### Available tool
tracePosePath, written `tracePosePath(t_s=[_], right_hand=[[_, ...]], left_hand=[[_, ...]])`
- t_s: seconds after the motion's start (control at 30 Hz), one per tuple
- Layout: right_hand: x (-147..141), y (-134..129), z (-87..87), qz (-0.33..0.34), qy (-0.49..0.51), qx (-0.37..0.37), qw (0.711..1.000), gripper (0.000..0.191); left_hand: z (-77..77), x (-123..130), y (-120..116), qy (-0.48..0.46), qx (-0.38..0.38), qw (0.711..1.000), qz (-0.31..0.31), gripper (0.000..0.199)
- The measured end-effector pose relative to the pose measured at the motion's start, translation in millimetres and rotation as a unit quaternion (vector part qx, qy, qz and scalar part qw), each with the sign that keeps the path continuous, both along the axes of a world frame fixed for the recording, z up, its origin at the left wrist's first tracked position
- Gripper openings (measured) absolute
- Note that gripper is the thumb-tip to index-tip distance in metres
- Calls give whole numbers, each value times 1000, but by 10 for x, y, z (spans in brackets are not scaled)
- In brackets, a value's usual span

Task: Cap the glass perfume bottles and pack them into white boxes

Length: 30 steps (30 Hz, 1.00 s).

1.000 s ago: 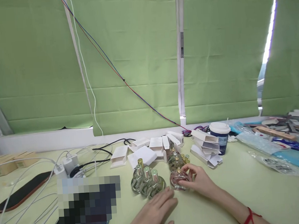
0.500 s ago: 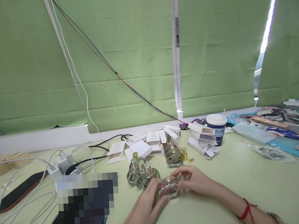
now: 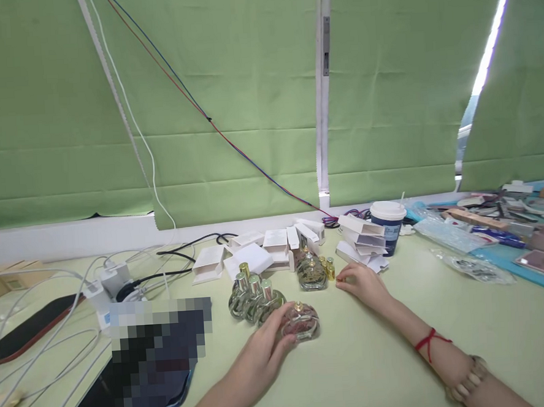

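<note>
A pinkish glass bottle with a gold neck (image 3: 303,322) stands upright on the pale table, and my left hand (image 3: 266,346) grips its left side between thumb and fingers. To the right and farther back, my right hand (image 3: 362,284) is closed, fingertips down at the tabletop beside the small gold caps (image 3: 330,269); what it pinches is too small to make out. Several greenish bottles with shiny caps (image 3: 256,299) stand behind my left hand. More glass bottles without tall caps (image 3: 312,275) stand left of the gold caps.
White open cartons (image 3: 248,261) lie along the back. A lidded blue cup (image 3: 388,226) stands behind the right cartons. On the left are a pixelated dark object (image 3: 162,364), white cables and plugs (image 3: 115,277). Plastic bags (image 3: 473,265) and assorted items fill the far right.
My right hand has left the pinkish bottle and moved back and right to beside the gold caps. My left hand still holds the bottle. The camera view has shifted slightly.
</note>
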State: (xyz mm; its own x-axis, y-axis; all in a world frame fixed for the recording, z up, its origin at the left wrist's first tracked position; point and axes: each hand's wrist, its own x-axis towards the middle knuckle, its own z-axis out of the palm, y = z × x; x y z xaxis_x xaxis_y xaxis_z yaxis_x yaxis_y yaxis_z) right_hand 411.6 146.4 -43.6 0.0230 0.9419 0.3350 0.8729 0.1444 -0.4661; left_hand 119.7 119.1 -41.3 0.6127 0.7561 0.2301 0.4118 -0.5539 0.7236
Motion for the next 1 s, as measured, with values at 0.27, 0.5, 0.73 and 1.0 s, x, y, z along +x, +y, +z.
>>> tracePosePath(t_s=[0.27, 0.5, 0.73, 1.0], right_hand=[[-240, -115, 102, 21, 286, 72, 955, 29], [-666, -391, 214, 259, 388, -2, 885, 30], [-636, -419, 209, 288, 361, -7, 887, 24], [-661, -456, 258, 305, 364, -21, 880, 21]], left_hand=[[8, 2, -49, 67, 44, 997, -17, 49], [89, 39, -111, 114, 113, 985, -60, 52], [98, 32, -124, 121, 126, 983, -63, 51], [68, 21, -106, 116, 128, 983, -59, 50]])
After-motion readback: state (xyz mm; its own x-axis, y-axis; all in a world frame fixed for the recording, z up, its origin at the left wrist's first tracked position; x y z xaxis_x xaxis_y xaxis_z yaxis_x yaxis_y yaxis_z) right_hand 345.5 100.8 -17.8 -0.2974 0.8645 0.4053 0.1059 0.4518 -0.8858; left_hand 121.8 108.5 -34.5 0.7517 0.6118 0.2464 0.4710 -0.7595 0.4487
